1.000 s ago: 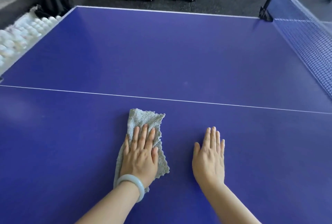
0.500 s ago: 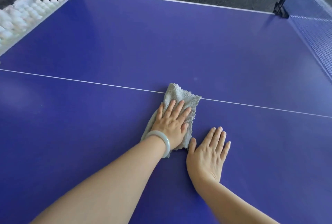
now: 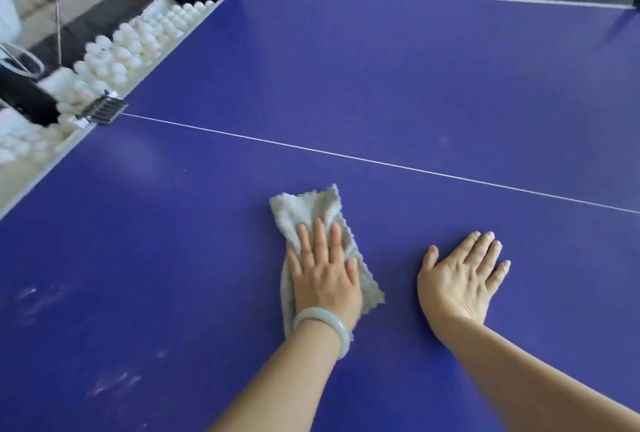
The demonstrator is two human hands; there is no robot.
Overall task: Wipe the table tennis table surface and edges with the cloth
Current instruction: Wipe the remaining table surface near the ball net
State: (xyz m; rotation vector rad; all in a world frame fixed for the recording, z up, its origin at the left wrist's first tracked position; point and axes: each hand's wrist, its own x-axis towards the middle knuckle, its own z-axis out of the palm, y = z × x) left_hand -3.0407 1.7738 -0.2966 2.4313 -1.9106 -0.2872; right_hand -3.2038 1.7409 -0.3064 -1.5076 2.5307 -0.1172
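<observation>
Hands lie flat, fingers straight: left hand (image 3: 323, 275) presses the grey cloth (image 3: 301, 211) onto the blue surface (image 3: 381, 68); right hand (image 3: 460, 277) rests bare, apart to its right. Soft, light and limp, the cloth should bunch easily; palm its middle.

Left hand (image 3: 323, 275) flat on cloth (image 3: 304, 210)

Left hand (image 3: 323, 279) on cloth (image 3: 308, 210); right hand (image 3: 457, 275) beside it on table (image 3: 381, 68).
</observation>
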